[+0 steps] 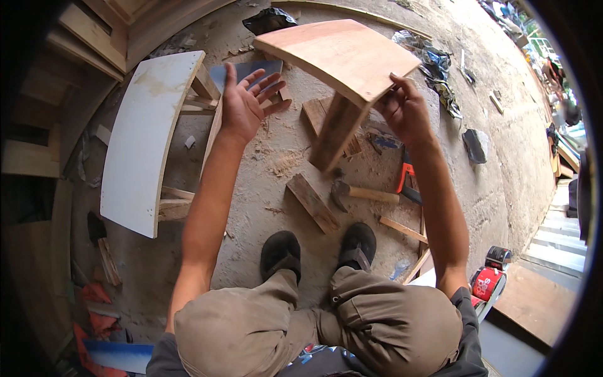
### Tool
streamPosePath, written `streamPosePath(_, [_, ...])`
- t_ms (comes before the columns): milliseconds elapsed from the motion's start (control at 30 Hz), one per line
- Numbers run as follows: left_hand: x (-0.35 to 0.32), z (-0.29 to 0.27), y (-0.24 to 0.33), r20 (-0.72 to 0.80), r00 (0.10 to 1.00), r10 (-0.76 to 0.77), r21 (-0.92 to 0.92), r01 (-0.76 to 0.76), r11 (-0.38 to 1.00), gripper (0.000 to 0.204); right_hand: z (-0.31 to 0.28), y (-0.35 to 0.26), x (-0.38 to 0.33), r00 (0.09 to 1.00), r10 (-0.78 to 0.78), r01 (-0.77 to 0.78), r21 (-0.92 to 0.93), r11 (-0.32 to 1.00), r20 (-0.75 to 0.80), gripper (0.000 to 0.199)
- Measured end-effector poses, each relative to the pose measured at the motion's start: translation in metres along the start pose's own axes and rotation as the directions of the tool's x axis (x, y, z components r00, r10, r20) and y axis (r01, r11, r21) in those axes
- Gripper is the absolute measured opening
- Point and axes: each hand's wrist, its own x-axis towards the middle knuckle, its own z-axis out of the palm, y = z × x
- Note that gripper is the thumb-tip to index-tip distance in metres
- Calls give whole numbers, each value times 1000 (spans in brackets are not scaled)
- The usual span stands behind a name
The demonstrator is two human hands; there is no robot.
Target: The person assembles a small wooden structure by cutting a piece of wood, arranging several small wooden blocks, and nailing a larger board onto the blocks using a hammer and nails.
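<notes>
My right hand (407, 108) pinches the near right corner of a plywood-topped wooden piece (342, 53), which looks like a small stool. A thick wooden leg (336, 135) slants down from beneath its top. My left hand (246, 103) is raised beside the piece, palm up, with its fingers spread and nothing in them. Under the right forearm lie a hammer (370, 194) with a wooden handle and a saw with an orange handle (405, 176). A wood offcut (312, 202) rests on the floor ahead of my feet.
A white-topped wooden stool or table (141, 138) lies tipped over at the left. Black plastic (269, 20) and crumpled wrapping (433, 66) litter the far floor. A grey stone block (476, 146) sits at the right. Wooden shelving (44, 125) lines the left edge.
</notes>
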Motion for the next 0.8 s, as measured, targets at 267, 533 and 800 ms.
streamPosePath(267, [-5,-1,30,253,967,-32,15,29,999,115,-4,-27,-10,996,34,-8,-306,952,81,47])
streamPosePath(533, [-27,3,17,209,977,-47,-111,71,991,52,12,-22,1,984,-156,73,-619,782,-81,43])
streamPosePath(800, [-37,33,-15,-28,987,158,-304,-159,939,44,41,44,-56,959,-249,156,-475,866,-139,46])
